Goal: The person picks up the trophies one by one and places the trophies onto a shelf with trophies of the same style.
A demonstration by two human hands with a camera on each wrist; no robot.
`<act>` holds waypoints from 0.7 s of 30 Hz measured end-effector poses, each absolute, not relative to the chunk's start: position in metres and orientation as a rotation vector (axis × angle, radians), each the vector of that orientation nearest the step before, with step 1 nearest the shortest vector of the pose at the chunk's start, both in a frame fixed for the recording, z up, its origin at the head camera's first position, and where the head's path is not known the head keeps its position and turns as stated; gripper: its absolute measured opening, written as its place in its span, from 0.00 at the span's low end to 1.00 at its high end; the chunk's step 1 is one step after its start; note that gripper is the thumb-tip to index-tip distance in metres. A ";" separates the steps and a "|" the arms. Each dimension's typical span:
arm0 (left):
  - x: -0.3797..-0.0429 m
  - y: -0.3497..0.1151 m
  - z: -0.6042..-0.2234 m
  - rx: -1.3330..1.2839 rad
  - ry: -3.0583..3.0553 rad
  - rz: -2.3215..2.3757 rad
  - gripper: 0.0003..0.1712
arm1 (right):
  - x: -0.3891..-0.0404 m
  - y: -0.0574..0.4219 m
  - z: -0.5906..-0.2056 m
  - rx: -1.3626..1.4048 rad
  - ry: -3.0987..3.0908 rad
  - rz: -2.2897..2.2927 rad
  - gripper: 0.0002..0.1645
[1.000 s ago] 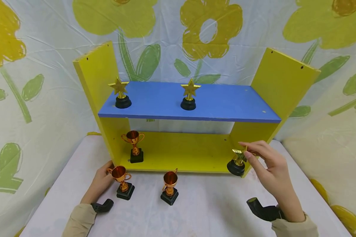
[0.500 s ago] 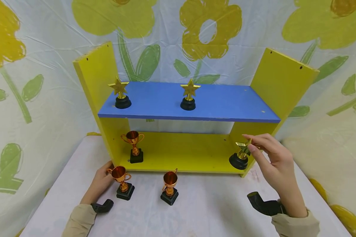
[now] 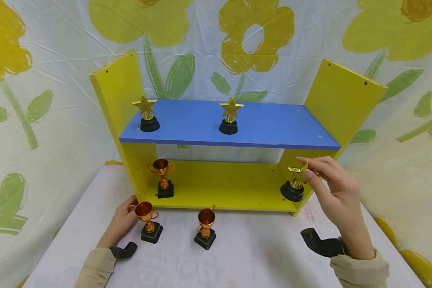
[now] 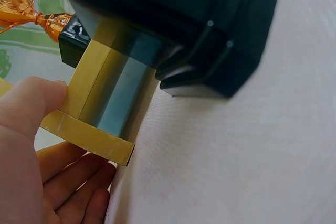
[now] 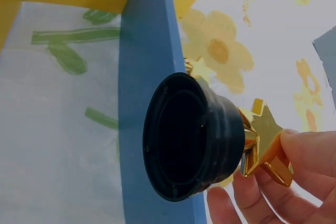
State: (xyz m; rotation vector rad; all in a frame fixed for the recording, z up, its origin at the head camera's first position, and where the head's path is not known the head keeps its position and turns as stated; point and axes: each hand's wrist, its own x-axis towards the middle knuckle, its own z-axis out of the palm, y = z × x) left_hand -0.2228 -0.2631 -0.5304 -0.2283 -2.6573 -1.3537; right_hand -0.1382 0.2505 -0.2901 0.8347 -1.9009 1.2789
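- Clock read off head view, 12 = far side
- R hand [image 3: 340,192], btwn 3 & 4 o'clock: thumb & fingers clamped on gold star trophy [image 3: 295,185], gripped at the star, not the base
- That trophy: approx 4 o'clock, held up & tilted, black base pointing toward 7 from its star; R wrist view shows hollow underside of base, w/ blue board [image 3: 273,124] behind; can't tell if base touches lower board [image 3: 219,188] or is just in front of it
- L hand [image 3: 125,216], 8 o'clock: clamped on L end of yellow shelf unit [image 3: 345,94] near its bottom; per L wrist view thumb's on the yellow wood, other fingers past its edge, partly hidden
- Blue board: 2nd star trophy [image 3: 148,116] upright at 10 o'clock by L side panel, 3rd star trophy [image 3: 230,114] upright at 1
- Lower board: copper cup [image 3: 162,172] upright at 8, L end
- White tabletop [image 3: 245,260]: 2nd copper cup [image 3: 150,224] btwn 7 & 8, just beside L hand, 3rd copper cup [image 3: 205,230] at 6, both standing
- Backdrop [image 3: 201,24] at 12: white cloth w/ big yellow flowers & green leaves
- Beige cuffs & black wrist mounts: approx 7 & 4 to 5 o'clock
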 end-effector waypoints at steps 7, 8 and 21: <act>-0.222 -0.262 -0.529 -0.227 -2.663 -1.341 0.22 | -0.141 0.250 -0.283 0.787 -1.907 1.242 0.20; -0.221 -0.262 -0.528 -0.229 -2.662 -1.341 0.22 | -0.141 0.250 -0.281 0.794 -1.896 1.252 0.19; -0.222 -0.264 -0.529 -0.234 -2.665 -1.338 0.20 | -0.151 0.249 -0.261 0.783 -1.815 1.265 0.16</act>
